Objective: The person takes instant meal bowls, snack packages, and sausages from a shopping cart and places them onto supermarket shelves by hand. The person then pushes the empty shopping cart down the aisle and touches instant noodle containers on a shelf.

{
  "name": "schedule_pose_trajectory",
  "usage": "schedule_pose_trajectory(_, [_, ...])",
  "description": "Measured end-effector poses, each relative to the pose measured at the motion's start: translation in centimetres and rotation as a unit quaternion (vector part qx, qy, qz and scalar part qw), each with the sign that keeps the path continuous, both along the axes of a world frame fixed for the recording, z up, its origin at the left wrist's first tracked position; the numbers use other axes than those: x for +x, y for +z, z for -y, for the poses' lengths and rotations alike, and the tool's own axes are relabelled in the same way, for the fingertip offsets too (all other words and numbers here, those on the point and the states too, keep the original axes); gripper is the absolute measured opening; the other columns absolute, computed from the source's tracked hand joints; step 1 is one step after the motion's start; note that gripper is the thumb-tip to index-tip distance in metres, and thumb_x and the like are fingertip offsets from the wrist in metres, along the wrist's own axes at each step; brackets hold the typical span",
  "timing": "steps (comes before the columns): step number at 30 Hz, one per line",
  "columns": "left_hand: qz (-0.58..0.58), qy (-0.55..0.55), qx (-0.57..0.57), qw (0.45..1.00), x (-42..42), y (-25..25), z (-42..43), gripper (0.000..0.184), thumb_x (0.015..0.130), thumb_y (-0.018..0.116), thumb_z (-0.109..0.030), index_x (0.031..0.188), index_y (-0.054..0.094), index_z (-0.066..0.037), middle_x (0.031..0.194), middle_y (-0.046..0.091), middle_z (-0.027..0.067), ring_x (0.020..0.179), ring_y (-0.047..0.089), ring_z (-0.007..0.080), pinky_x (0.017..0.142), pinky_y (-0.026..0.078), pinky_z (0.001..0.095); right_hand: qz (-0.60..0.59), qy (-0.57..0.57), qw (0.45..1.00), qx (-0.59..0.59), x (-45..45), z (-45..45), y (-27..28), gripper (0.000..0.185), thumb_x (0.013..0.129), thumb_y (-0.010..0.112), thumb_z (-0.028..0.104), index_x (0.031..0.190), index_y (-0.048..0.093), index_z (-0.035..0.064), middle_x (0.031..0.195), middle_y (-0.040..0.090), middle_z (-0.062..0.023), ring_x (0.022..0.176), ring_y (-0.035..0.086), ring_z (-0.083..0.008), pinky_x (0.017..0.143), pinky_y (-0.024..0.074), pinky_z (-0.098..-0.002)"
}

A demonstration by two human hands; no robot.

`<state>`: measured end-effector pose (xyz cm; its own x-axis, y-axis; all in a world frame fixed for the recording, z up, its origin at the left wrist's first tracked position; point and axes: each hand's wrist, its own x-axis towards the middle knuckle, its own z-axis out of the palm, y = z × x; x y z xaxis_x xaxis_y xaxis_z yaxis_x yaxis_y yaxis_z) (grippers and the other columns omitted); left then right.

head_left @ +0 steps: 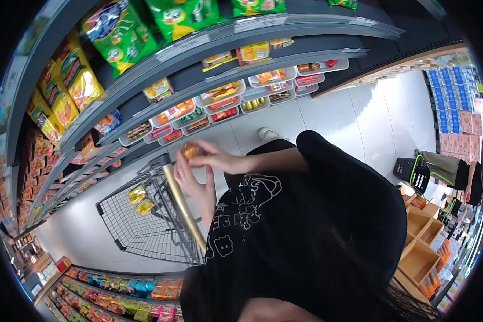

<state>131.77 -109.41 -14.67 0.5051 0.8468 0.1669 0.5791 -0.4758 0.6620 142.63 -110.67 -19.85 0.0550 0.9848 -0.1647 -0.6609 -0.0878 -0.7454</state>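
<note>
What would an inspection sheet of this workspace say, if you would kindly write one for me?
Surface: pale tiled floor; wire shopping cart stands on it.
Things in hand: small round brown-orange item; label unreadable.
Clutter: yellow packets lying in the cart.
Hands: right hand grips the round item; left hand is close beside it, contact unclear.
Cables: nothing seen that is clearly a cable.
Surroundings: stocked snack shelves; wooden bins and another person toward the picture's right edge.
</note>
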Motion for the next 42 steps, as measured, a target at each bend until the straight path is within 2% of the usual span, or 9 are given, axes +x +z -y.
schedule_pose_trajectory(3, [-0.012,0.086,0.131,0.988,1.4,-1.6,0.1,0.048,0.073,0.062,-0.017,0.118,0.046,-0.006,0.129,0.034,0.0174,0.121,0.027,0.0337,0.099,0.020,0.0464,-0.016,-0.028,0.993,-0.112,7.1,2.6,-2.5,0.044,0.079,0.061,0.019,0.113,0.040,0.0021,0.086,0.055,-0.0055,0.070,0.057,-0.0116,0.062,0.0488,-0.0252])
schedule_pose_trajectory(7, [-0.055,0.316,0.161,0.933,-1.2,-6.6,-0.2,0.045,0.081,0.057,-0.026,0.116,0.045,0.000,0.120,0.044,0.0170,0.113,0.039,0.0330,0.093,0.033,0.0450,0.531,-0.151,0.832,-0.055,18.8,9.7,-12.2,0.039,0.072,0.063,0.015,0.107,0.047,0.0058,0.074,0.058,-0.0080,0.064,0.059,-0.0231,0.059,0.0490,-0.0331])
schedule_pose_trajectory(11, [-0.030,0.372,0.090,0.923,-1.8,-5.3,2.1,0.041,0.085,0.050,-0.028,0.112,0.048,0.003,0.109,0.052,0.0187,0.097,0.052,0.0325,0.081,0.042,0.0403,0.742,-0.132,0.625,-0.202,30.2,17.3,-18.2,0.036,0.071,0.062,0.011,0.105,0.051,0.0097,0.100,0.056,-0.0116,0.088,0.056,-0.0315,0.074,0.0466,-0.0366])
schedule_pose_trajectory(19, [-0.237,0.386,0.175,0.874,-5.5,-7.6,6.4,0.055,0.083,0.048,-0.043,0.121,0.042,-0.004,0.115,0.049,0.0167,0.107,0.045,0.0307,0.089,0.035,0.0420,0.814,-0.167,0.519,-0.202,43.0,18.4,-21.2,0.042,0.071,0.061,0.016,0.111,0.050,0.0132,0.109,0.050,-0.0096,0.111,0.039,-0.0289,0.091,0.0313,-0.0468])
schedule_pose_trajectory(21, [-0.306,0.379,0.215,0.846,-5.6,-8.0,6.6,0.059,0.082,0.048,-0.046,0.124,0.039,-0.005,0.117,0.046,0.0162,0.110,0.043,0.0304,0.091,0.034,0.0423,0.814,0.046,0.491,-0.307,43.5,17.2,-21.6,0.047,0.079,0.052,0.033,0.122,0.043,0.0151,0.126,0.040,-0.0095,0.120,0.031,-0.0291,0.099,0.0155,-0.0529])
schedule_pose_trajectory(27, [-0.322,0.402,0.174,0.839,-5.7,-8.9,7.1,0.073,0.078,0.043,-0.059,0.129,0.031,-0.008,0.122,0.041,0.0172,0.115,0.038,0.0322,0.096,0.030,0.0484,0.682,0.097,0.591,-0.419,41.2,14.4,-22.3,0.066,0.083,0.024,0.058,0.135,0.018,0.0179,0.142,0.008,-0.0092,0.131,0.003,-0.0280,0.099,-0.0046,-0.0584])
schedule_pose_trajectory(31, [-0.343,0.400,0.146,0.837,-4.9,-8.4,8.6,0.079,0.075,0.047,-0.059,0.131,0.026,-0.008,0.125,0.038,0.0176,0.119,0.033,0.0318,0.096,0.028,0.0504,0.810,-0.004,0.500,-0.306,36.2,15.1,-19.9,0.062,0.083,0.037,0.049,0.132,0.026,0.0116,0.137,0.020,-0.0162,0.128,0.010,-0.0341,0.096,0.0032,-0.0624])
schedule_pose_trajectory(33, [-0.340,0.402,0.122,0.841,-4.1,-7.1,9.6,0.078,0.071,0.061,-0.045,0.131,0.028,-0.006,0.125,0.038,0.0199,0.116,0.035,0.0347,0.093,0.031,0.0480,0.779,-0.170,0.600,-0.061,32.2,14.7,-19.0,0.049,0.081,0.050,0.032,0.123,0.039,0.0098,0.134,0.027,-0.0149,0.124,0.023,-0.0326,0.100,0.0138,-0.0536])
schedule_pose_trajectory(42, [-0.270,0.431,0.057,0.859,-1.1,-2.6,13.3,0.044,0.076,0.058,-0.028,0.111,0.053,0.000,0.107,0.054,0.0196,0.097,0.050,0.0327,0.087,0.037,0.0397,0.559,0.065,0.741,0.366,14.6,8.3,-3.2,0.022,0.075,0.052,0.002,0.096,0.058,0.0016,0.103,0.057,-0.0091,0.101,0.051,-0.0271,0.085,0.0417,-0.0355])
